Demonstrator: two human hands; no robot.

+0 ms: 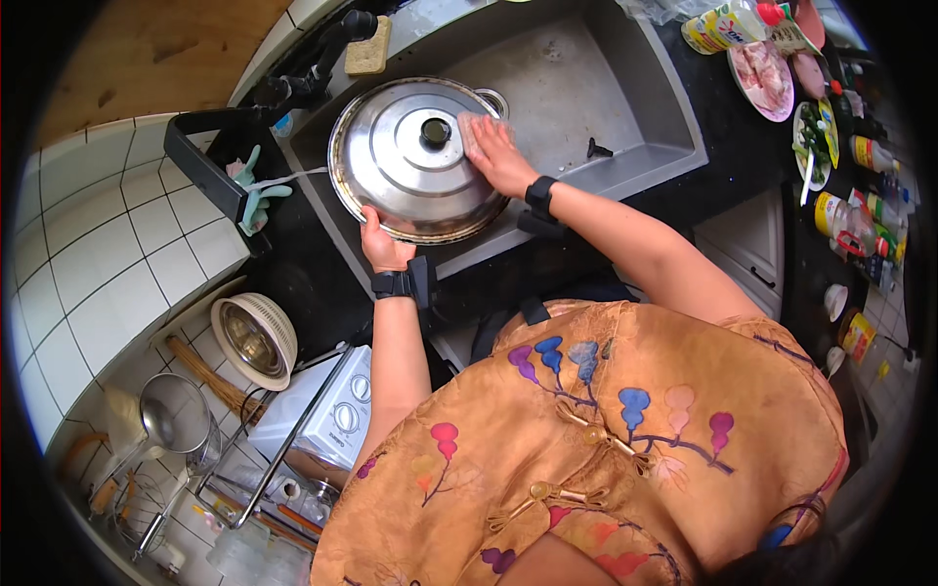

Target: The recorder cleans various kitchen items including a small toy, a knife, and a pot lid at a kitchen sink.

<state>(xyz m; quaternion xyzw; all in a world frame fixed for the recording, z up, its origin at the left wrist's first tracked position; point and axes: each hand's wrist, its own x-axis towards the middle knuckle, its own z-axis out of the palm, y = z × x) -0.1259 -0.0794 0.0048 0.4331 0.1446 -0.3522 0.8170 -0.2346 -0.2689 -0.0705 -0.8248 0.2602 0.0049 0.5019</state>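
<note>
A domed stainless-steel lid (403, 176) with a black knob (435, 132) sits over the left part of the steel sink (586, 88). A metal loop handle (495, 101) sticks out past its far right edge; what it belongs to is mostly hidden. My left hand (388, 245) grips the lid's near rim, thumb on top and fingers out of sight below. Flat under my right hand (502, 157), a thin, pale cloth or pad (469, 132) is pressed on the lid beside the knob. From the black faucet (209, 165) a thin stream of water reaches the lid's left edge.
A sponge (368, 47) lies at the sink's back rim, a small black object (599, 149) inside it. Rubber gloves (256, 198) lie under the faucet. To the right are a plate of raw meat (762, 77), a dish of greens (810, 143) and several bottles. A colander (253, 340) stands lower left.
</note>
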